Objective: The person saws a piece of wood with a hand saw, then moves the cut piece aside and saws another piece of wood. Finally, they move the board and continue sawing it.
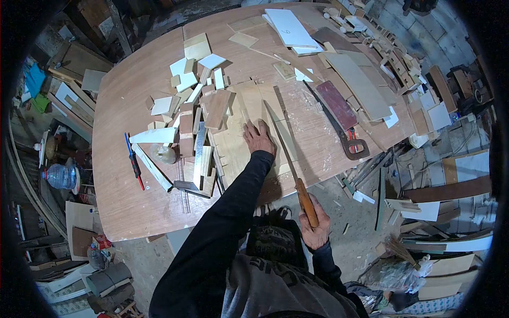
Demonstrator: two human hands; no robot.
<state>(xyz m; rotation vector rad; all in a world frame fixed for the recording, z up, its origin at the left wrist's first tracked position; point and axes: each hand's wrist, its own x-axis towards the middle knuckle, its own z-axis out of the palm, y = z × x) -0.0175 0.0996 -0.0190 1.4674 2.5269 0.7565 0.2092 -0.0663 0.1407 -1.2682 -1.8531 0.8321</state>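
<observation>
My left hand (259, 139) lies flat with its fingers spread on a pale plywood board (233, 149) near the table's front edge. My right hand (316, 223) is wrapped round the wooden handle of a handsaw (306, 200), out in front of the table edge. From there the narrow saw blade (282, 136) reaches up over the board, passing just right of my left hand, with the tip pointing to the far side. A brown wood piece (218, 108) lies to the left of the board, beside stacked offcuts.
White and bare wood offcuts (185, 79) crowd the table's left half. A second saw (335, 124) lies right, beside a dark red block (338, 104) and long panels (360, 85). A slim blue and red tool (134, 163) lies far left. Scraps litter the floor (347, 212).
</observation>
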